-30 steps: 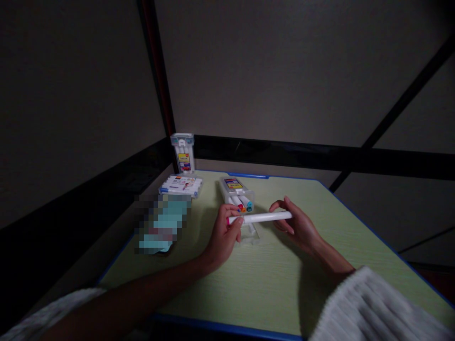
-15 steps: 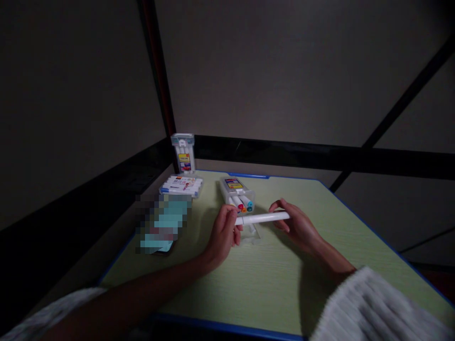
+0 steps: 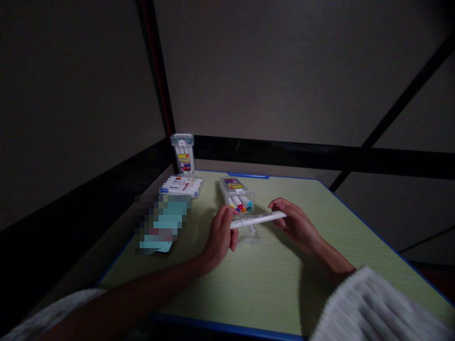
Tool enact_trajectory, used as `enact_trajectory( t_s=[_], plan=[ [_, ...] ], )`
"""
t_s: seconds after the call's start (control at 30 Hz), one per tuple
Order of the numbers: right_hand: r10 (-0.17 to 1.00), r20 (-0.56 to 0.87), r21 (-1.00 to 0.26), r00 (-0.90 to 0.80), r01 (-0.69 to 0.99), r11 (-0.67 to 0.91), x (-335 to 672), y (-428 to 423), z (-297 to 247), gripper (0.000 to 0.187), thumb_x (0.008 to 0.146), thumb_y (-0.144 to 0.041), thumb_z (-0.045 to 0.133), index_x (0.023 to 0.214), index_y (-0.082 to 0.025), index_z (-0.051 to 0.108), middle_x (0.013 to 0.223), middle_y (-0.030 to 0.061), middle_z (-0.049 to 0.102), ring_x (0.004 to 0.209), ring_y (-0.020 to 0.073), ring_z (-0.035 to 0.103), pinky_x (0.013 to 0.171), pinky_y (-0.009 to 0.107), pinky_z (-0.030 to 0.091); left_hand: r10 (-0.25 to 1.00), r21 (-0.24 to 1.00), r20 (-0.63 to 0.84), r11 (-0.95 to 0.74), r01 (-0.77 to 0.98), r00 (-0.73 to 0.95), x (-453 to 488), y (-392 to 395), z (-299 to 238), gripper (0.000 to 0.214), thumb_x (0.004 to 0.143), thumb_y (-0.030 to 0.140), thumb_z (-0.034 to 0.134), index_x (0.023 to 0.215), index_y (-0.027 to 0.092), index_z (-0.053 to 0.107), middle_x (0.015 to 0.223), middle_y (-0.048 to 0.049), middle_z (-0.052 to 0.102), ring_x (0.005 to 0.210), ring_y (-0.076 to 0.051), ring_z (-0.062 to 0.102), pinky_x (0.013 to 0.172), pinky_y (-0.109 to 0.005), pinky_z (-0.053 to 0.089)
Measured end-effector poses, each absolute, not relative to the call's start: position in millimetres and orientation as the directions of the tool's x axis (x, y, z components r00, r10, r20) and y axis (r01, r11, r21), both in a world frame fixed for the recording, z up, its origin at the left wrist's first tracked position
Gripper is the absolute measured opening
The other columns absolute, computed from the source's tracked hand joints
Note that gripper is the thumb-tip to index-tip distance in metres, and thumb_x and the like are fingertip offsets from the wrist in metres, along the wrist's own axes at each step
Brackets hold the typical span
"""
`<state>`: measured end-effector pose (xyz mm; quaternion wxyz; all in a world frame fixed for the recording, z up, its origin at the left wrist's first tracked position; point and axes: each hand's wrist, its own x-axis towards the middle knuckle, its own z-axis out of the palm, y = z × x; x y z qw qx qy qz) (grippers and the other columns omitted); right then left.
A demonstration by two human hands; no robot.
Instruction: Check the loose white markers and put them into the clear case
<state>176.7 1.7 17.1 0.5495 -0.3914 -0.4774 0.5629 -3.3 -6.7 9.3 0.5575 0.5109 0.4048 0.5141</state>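
Observation:
A white marker pen (image 3: 258, 219) with dark print along its barrel is held level above the table between both hands. My left hand (image 3: 222, 232) is closed on its left end, thumb on top. My right hand (image 3: 296, 222) pinches the right end with its fingers curled. Just behind the marker lies a clear plastic case (image 3: 237, 189) with a yellow and red label, its open end facing me. Several white markers with coloured ends (image 3: 241, 207) show inside it. The case's clear lid (image 3: 250, 234) rests on the table beneath the marker.
A second marker case (image 3: 184, 154) stands upright in the back left corner. In front of it lies a flat pack of white pens (image 3: 181, 185). A phone (image 3: 165, 225), blurred out, is at the left edge. The pale green table (image 3: 249, 289) has blue edging; walls rise behind and left.
The marker has turned about its length, so dark print now shows on its barrel. Its left end has dipped slightly. Both hands keep their hold.

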Motion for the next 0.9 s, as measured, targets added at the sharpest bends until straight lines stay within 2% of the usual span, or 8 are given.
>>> enact_trajectory(
  t_s=[0.23,0.5,0.9],
  plan=[
    [0.988,0.083,-0.96,-0.133,-0.275,0.044,176.0,0.2,19.7,0.016,0.073,-0.032,0.057,0.075,-0.016,0.058,0.041,-0.0064,0.035,0.04,0.0064,0.025,0.043,0.024,0.018,0.988,0.983,0.076,-0.052,-0.177,0.131,-2.9,-4.9,10.3,0.031,0.078,0.049,0.039,0.072,0.018,0.043,0.037,0.0126,0.026,0.025,-0.002,0.023,0.027,-0.012,0.016],
    [0.985,0.028,-0.947,-0.169,-0.319,-0.028,178.7,4.8,11.8,0.03,0.079,-0.043,0.05,0.073,-0.014,0.059,0.033,-0.0086,0.025,0.036,0.0068,0.018,0.041,0.024,0.013,0.991,0.98,0.046,-0.02,-0.199,0.126,0.8,-1.1,5.4,0.025,0.075,0.043,0.046,0.075,0.019,0.041,0.042,0.0129,0.026,0.028,-0.001,0.02,0.028,-0.012,0.017],
    [0.989,0.008,-0.943,-0.146,-0.33,-0.041,179.3,4.2,12.8,0.033,0.077,-0.046,0.052,0.07,-0.015,0.06,0.032,-0.0085,0.025,0.035,0.0069,0.018,0.041,0.024,0.013,0.979,0.976,0.137,-0.107,-0.191,0.15,-0.6,2.0,-1.4,0.021,0.076,0.039,0.047,0.082,0.021,0.041,0.041,0.0128,0.032,0.031,-0.004,0.029,0.032,-0.013,0.022]
  ],
)
